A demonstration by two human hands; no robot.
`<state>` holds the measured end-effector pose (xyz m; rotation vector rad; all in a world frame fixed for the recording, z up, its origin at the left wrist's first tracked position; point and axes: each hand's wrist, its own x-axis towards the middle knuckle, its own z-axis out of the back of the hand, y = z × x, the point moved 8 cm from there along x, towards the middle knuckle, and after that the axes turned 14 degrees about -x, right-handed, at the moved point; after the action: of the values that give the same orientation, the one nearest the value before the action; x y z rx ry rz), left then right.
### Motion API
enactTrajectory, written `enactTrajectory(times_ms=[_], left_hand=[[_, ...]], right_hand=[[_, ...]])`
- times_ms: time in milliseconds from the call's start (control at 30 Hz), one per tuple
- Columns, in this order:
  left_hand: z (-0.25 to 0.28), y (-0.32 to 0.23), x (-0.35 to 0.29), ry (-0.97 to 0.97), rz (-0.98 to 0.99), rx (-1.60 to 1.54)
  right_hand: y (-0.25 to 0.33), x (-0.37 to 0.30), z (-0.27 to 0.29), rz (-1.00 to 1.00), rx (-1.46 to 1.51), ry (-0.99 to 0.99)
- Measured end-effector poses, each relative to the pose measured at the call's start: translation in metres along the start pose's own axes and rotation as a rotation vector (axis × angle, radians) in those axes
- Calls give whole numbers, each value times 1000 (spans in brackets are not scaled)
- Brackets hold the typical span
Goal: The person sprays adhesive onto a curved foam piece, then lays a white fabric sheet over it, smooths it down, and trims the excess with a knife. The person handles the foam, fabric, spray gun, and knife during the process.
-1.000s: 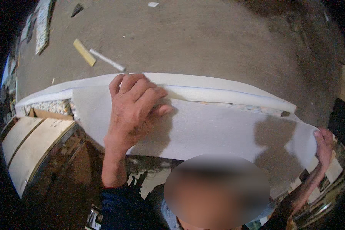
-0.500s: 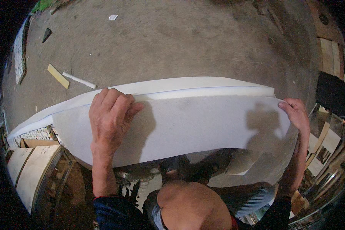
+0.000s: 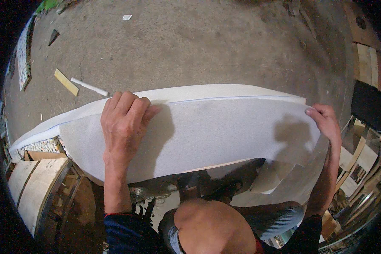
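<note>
A light grey fabric sheet [image 3: 224,131] stretches across in front of me, over a long white foam slab [image 3: 216,91] whose far strip stays uncovered. My left hand [image 3: 125,120] is closed in a pinch at the sheet's far edge, left of the middle; its fingertips are partly hidden. At the right end, my right hand [image 3: 326,120] pinches the sheet's far right corner, thumb on top. A thin blue line runs along the foam beside the sheet's edge. Speckled foam [image 3: 44,146] shows beneath the white slab at the left end.
Curved wooden pieces [image 3: 42,180] stand at the lower left. A yellow strip [image 3: 66,82] and a white strip [image 3: 89,86] lie on the concrete floor [image 3: 199,46] beyond. Wood scraps [image 3: 360,169] are piled at the right, near a black panel [image 3: 370,106].
Both hands have moved slightly away from me with the grey sheet. Its far edge now covers more of the white foam, and a pale strip shows along its near edge.
</note>
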<state>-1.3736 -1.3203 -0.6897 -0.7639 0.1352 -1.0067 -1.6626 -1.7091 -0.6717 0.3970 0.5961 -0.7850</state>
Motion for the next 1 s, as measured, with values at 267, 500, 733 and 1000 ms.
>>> enactTrajectory(times_ms=[267, 500, 733, 1000], left_hand=[[-6, 1, 2, -12, -1, -9], [2, 12, -7, -34, 2, 55], [56, 23, -60, -259, 90, 286], [38, 14, -105, -111, 285, 150]], right_hand=[[-2, 5, 2, 15, -16, -1], [-9, 10, 0, 3, -119, -41], [-58, -8, 3, -237, -146, -125], [-92, -11, 1, -246, -17, 51]])
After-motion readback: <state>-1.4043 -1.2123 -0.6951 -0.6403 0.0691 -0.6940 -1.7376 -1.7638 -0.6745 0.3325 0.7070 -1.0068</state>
